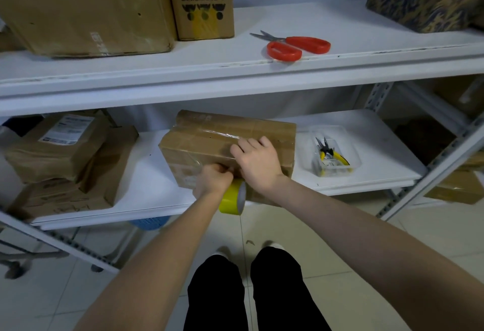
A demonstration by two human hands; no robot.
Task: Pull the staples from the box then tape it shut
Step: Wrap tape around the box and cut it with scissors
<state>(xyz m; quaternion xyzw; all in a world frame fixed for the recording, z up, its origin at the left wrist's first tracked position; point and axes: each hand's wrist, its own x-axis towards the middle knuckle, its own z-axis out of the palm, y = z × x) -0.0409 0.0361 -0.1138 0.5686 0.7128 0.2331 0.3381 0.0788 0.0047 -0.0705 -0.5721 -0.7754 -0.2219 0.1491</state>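
On lower shelf [146, 173] | box [199, 142] under right hand [258, 163] | left hand [213, 180] holds tape roll [231, 198]

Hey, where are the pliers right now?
In the head view, the pliers lie in a clear plastic tray on the lower shelf, just to the right of the box.

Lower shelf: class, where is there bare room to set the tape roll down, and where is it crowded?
Bare: between the parcel stack and the box; right of the pliers tray. Crowded: the left end and the box front, by the tape roll.
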